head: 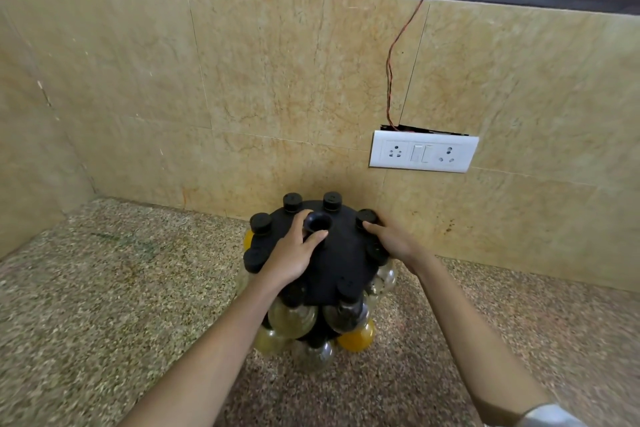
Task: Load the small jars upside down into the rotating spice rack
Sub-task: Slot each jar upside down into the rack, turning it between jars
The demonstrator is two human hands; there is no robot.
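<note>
Two bare forearms are extended from the lower edge of the view toward the round black plastic rotating spice rack (pixel 341 262), which stands on the speckled granite tabletop (pixel 104 305) just in front of the beige marble-tiled wall (pixel 242 80).

The left hand (pixel 294 253) is laid on the rack's top disc, with its fingers (pixel 317 236) curled loosely around the short black central tube (pixel 317 221); the thumb is placed behind the tube.

The right hand (pixel 394 239) is set at the right rim of the disc. Its fingers are held close together, and the fingertips are in contact with a black jar cap (pixel 367 217) that projects through the disc. Whether the cap is pinched cannot be told.

Further black caps are seen around the disc rim. The small clear jars (pixel 294 319) are hung beneath the disc, caps upward, in two tiers; one lower jar with orange contents (pixel 358 338) is visible at the front right.

A white switch-and-socket plate (pixel 424 152) is mounted on the wall to the upper right of the rack, and a thin red wire (pixel 408 24) is run upward from it.
</note>
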